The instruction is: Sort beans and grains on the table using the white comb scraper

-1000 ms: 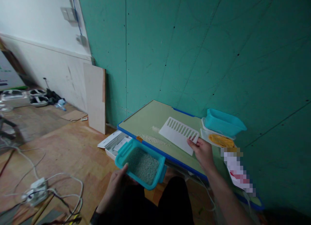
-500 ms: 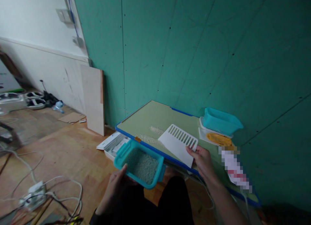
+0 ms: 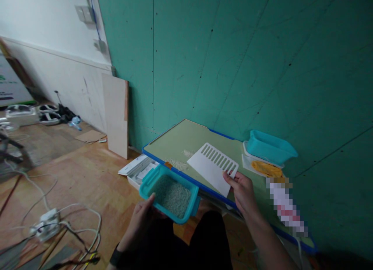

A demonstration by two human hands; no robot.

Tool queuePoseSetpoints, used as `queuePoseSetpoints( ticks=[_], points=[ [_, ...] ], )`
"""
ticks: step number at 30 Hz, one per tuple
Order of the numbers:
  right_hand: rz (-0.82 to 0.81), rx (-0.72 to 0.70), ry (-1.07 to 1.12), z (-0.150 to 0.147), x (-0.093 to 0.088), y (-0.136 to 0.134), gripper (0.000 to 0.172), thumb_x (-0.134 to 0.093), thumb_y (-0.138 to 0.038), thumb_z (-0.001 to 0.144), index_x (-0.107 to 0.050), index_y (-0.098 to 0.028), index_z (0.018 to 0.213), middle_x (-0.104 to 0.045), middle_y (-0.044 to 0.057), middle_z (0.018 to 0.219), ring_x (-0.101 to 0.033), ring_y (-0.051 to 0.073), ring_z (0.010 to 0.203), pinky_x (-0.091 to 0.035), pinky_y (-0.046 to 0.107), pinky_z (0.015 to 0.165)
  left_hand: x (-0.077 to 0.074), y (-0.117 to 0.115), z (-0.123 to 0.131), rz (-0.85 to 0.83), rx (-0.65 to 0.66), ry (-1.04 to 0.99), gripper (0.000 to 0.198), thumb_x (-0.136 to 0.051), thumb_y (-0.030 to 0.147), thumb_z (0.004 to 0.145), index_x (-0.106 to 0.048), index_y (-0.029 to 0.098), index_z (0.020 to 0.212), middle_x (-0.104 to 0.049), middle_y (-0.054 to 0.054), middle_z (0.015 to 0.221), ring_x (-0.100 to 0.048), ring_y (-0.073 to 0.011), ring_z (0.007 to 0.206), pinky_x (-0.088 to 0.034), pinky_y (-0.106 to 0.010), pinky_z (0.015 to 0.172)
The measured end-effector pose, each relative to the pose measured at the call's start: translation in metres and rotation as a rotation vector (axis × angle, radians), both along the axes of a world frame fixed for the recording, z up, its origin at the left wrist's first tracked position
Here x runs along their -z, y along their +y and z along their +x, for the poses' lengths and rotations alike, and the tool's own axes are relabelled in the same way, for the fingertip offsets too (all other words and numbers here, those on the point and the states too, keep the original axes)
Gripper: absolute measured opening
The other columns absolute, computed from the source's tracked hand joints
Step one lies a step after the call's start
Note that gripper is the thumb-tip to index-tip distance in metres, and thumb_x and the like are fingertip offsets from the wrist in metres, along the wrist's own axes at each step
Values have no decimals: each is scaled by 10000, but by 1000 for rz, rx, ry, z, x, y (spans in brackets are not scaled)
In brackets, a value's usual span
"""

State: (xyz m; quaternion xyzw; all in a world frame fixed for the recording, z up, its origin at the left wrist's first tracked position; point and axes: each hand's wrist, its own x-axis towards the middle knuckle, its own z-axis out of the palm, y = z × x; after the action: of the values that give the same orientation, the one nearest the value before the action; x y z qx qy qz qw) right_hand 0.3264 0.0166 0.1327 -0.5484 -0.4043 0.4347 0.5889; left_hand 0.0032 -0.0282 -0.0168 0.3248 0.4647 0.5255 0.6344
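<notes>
My left hand grips the near rim of a turquoise plastic container, thumb over the edge. Pale, grainy granules cover its bottom. The container is held at the front edge of a small table with a blue border. My right hand is closed on the side of a white flat scraper with a row of slots along one end. The scraper is tilted above the tabletop. Just left of it, granules lie scattered on the table along the front edge.
At the table's right stand another turquoise container on a white lid, a folded yellow cloth and a blurred-out packet. Beneath the left edge is an open white box. Cables and a power strip lie on the floor. A green wall rises behind.
The camera view has shifted slightly, moving the scene to the right. The scraper has moved slightly left relative to the table, closer to the scattered granules. Both hands keep their holds.
</notes>
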Motion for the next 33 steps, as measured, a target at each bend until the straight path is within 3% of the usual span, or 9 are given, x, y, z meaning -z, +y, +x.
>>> queuePoseSetpoints(
  ticks=[3,8,15,22,25,28,33],
  points=[
    [7,52,-37,7,1,18,546,-972,-544,453,-771,-164,788,-781,76,690,-732,288,638,-561,359,578,-7,-2,1,-40,25,-174,533,-750,631,820,-765,180,536,-721,-99,562,-649,-212,488,-626,-386,681],
    [-47,-10,-40,-2,6,32,512,-952,-549,457,-741,-171,730,-763,70,653,-704,274,577,-520,340,504,-22,-8,0,-47,-14,-202,507,-750,584,846,-772,177,545,-727,-97,567,-686,-233,546,-630,-382,708],
    [-72,-116,-46,-19,1,23,474,-947,-529,487,-759,-161,720,-748,70,622,-705,276,575,-532,346,519,-18,-7,-5,-4,33,-163,525,-735,653,834,-796,186,604,-748,-95,621,-713,-245,586,-637,-396,725],
    [-14,-193,-47,-28,8,20,458,-958,-507,535,-804,-141,764,-783,99,699,-716,252,617,-561,338,593,-37,-8,0,-31,-15,-106,591,-830,775,617,-778,195,514,-743,-107,574,-710,-260,545,-639,-381,644],
    [2,-200,-21,-30,9,22,455,-963,-498,551,-803,-143,788,-790,93,724,-715,240,626,-557,325,593,-42,-9,1,-35,-34,-114,594,-848,772,588,-776,188,505,-731,-99,553,-700,-246,521,-628,-351,617],
    [7,-130,12,-30,4,32,490,-968,-526,510,-778,-162,777,-777,64,698,-709,243,615,-551,328,575,-38,-9,-3,-32,-20,-143,582,-846,750,619,-775,184,502,-717,-85,533,-679,-222,498,-612,-331,612],
    [11,-51,-15,-33,1,56,543,-962,-575,429,-733,-172,711,-766,61,685,-717,268,641,-531,323,532,-33,-9,-9,-17,-7,-151,518,-781,659,781,-795,197,547,-744,-85,581,-723,-263,588,-622,-373,682]
  ],
)
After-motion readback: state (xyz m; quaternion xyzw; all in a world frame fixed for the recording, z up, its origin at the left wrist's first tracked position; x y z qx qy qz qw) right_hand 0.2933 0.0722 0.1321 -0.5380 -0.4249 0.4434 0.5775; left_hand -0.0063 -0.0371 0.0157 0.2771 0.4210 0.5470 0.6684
